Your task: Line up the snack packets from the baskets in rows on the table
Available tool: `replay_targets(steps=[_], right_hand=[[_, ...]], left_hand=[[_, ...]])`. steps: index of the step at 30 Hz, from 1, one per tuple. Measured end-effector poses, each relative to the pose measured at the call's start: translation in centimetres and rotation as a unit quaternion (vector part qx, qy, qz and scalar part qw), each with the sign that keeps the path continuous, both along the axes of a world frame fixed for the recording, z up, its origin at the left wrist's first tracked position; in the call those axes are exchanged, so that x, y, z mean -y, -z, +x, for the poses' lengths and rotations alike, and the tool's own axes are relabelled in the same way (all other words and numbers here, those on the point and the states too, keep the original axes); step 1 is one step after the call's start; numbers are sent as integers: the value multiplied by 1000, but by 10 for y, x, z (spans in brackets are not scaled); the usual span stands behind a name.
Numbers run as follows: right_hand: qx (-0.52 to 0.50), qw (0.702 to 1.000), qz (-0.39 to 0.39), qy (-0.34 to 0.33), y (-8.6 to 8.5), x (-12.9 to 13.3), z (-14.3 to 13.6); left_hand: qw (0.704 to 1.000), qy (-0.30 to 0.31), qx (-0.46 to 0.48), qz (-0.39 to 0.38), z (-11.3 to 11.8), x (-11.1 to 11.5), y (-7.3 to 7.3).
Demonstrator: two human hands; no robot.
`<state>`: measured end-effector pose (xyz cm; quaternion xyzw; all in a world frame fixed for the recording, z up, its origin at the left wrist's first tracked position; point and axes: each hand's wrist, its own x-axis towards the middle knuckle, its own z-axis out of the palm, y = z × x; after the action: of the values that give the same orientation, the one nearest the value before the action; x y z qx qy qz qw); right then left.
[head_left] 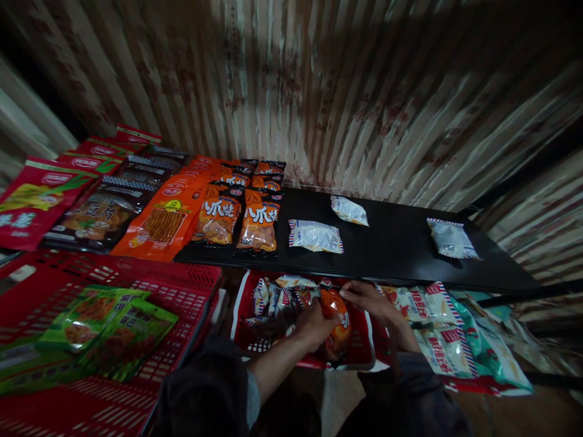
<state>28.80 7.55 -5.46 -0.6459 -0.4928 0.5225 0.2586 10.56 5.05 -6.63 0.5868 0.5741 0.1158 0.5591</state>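
Observation:
A red basket (243, 306) with a pale rim stands below the front edge of a black shelf (387, 243), holding white and orange snack bags. My left hand (319, 328) reaches into it, its fingers closed on an orange snack bag (337, 331) at the right side. At that bag's upper right edge is my right hand (367, 298), fingers stretched out and fingertips by the bag; whether they press on it is hard to see. White snack bags (286, 303) lie in the basket left of my hands.
Orange-and-black snack bags (259, 220), a long orange packet (157, 221), dark packets (98, 215) and red packets (34, 203) line the shelf's left. Three white bags (315, 236) lie farther right. A larger red basket (191, 282) holds green packets (132, 331). White-and-red bags (444, 352) lie right.

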Motion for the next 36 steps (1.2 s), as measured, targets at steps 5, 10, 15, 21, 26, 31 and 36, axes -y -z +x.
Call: replay_targets(steps=[5,10,15,21,26,31,36], right_hand=[[-64,998,11,-18,-9,6,4],[-121,991,47,22,-28,6,4],[-183,962,167,113,-89,-11,-38],[-270,891,328,161,-137,-26,-89],[-283,888,291,214,-128,-36,-104],[-278,913,237,182,-116,-46,-101],[-301,897,226,233,-109,-51,-96]], left_hand=[[996,31,-38,72,-7,10,-23],[991,-28,41,128,-18,6,-45],[951,-101,251,148,-49,-35,-88],[888,-168,360,233,-77,-65,-133],[903,-189,323,212,-76,-68,-120],[924,-155,287,198,-75,-73,-117],[923,-107,328,173,-78,-74,-123]])
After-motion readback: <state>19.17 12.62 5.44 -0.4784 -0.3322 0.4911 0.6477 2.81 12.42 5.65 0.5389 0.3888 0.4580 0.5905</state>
